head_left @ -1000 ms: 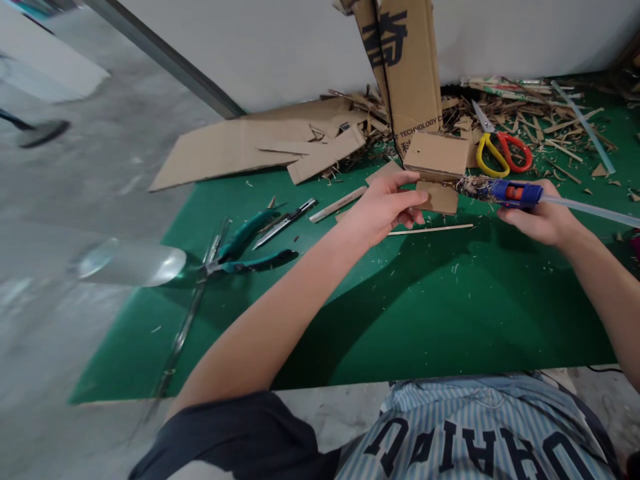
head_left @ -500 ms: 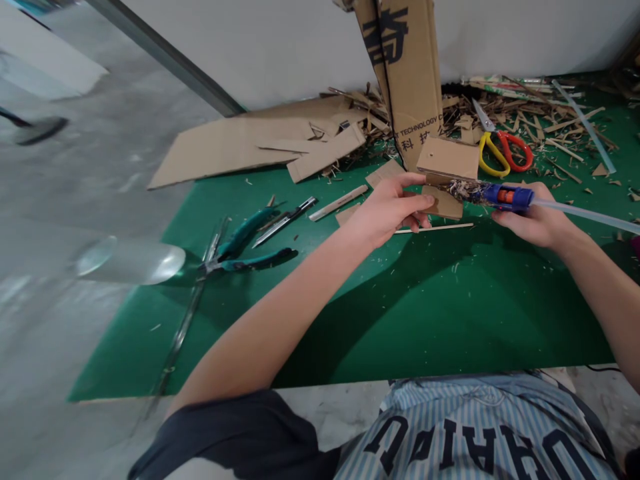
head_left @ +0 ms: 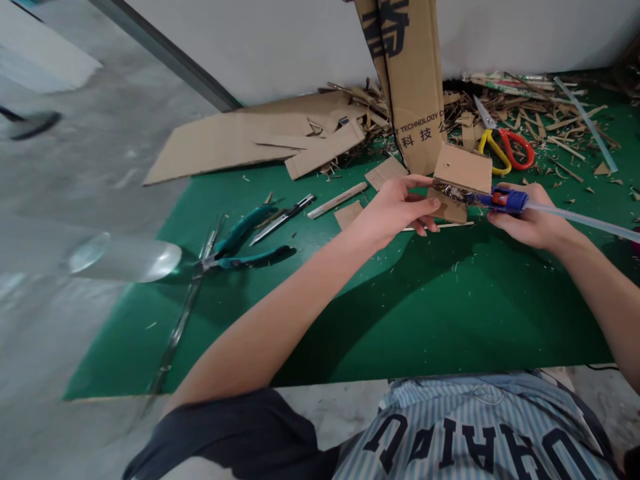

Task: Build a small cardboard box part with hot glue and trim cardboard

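My left hand (head_left: pixel 403 208) pinches the left side of a small folded cardboard piece (head_left: pixel 463 168) that has a hole in its upper panel. In my right hand (head_left: pixel 527 217) is a blue hot glue gun (head_left: pixel 506 200), with a long translucent glue stick (head_left: pixel 585 217) sticking out of its back toward the right. Its nozzle end reaches in under the upper panel, where the tip is hidden. Bits of debris cling around the front of the gun. Just below my left fingers, a thin wooden stick (head_left: pixel 453 225) lies on the green table.
Teal-handled pliers (head_left: pixel 245 243), a craft knife (head_left: pixel 283 220) and a flat wooden strip (head_left: pixel 337 200) lie to the left. A clear bottle (head_left: pixel 125 257) is at the left edge. Scissors (head_left: pixel 503 143), cardboard scraps (head_left: pixel 545 120) and a tall cardboard piece (head_left: pixel 417 87) stand or lie behind.
The cardboard piece has shifted slightly right and tilted, now covering the front of the glue gun. My left hand moved a little right with it; the gun moved slightly left.
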The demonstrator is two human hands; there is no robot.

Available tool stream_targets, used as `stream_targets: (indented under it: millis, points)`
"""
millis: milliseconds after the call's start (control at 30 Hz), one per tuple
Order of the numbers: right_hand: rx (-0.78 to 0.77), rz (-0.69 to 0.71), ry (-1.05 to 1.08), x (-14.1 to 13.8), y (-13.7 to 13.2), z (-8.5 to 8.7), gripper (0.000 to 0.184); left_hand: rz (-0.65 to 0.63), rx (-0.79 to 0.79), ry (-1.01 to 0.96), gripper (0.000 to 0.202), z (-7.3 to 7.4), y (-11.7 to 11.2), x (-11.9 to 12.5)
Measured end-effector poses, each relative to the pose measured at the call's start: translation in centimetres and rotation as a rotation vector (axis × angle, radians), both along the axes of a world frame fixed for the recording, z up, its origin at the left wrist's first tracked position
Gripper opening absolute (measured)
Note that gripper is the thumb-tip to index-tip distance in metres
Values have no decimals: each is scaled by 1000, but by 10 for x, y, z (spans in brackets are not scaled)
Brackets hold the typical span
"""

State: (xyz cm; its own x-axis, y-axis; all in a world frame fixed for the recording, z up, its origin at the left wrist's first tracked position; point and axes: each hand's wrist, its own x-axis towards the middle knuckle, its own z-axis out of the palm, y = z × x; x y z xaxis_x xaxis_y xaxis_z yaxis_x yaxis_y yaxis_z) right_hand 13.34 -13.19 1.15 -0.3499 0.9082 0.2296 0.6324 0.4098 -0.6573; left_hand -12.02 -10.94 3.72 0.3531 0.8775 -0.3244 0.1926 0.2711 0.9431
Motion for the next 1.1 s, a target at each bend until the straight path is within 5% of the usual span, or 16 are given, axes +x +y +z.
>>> stream_targets:
  millis: [1100]
  points:
    - [24,16,-116,18,-4,23,29,93,18,-73,42,0,9,-6]
